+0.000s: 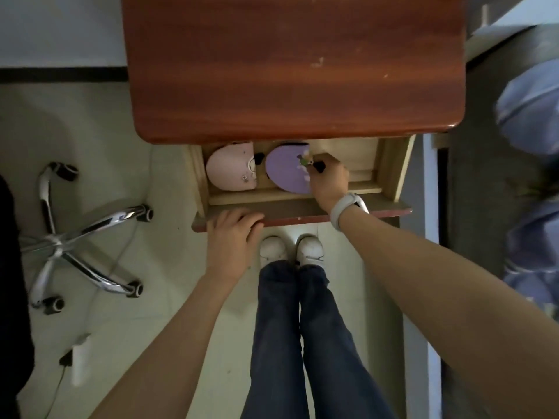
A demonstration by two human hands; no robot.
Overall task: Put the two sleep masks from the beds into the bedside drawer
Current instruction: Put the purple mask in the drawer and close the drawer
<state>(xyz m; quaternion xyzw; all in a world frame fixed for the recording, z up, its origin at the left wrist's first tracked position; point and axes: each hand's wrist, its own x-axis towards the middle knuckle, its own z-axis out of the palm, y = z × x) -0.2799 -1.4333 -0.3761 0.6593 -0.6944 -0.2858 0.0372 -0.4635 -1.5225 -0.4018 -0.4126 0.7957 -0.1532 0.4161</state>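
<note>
Sleep masks are the matter here, and both now lie inside the bedside drawer (298, 204), which stands pulled out below the front edge of the red-brown nightstand top (296, 68); going from the largest thing down, the nightstand fills the upper middle of the view, with a bed's blue bedding (532, 122) to its right and the chrome base of a wheeled chair (81, 234) on the floor to its left; the drawer's pale wooden walls enclose the two masks side by side, near each other but with a narrow gap between; the pink sleep mask (231, 169) rests toward the drawer's left wall, free of any hand; the purple sleep mask (286, 170) lies about mid-drawer, and the right hand (328, 184), a white band at its wrist, reaches over the front edge with its fingers closed on the mask's right end, where a dark strap shows; the left hand (233, 234) rests curled over the drawer's front edge, gripping it toward the left corner; the task looks almost complete, since what seems left is to release the purple mask, draw the right hand out and, likely, push the drawer closed.
</note>
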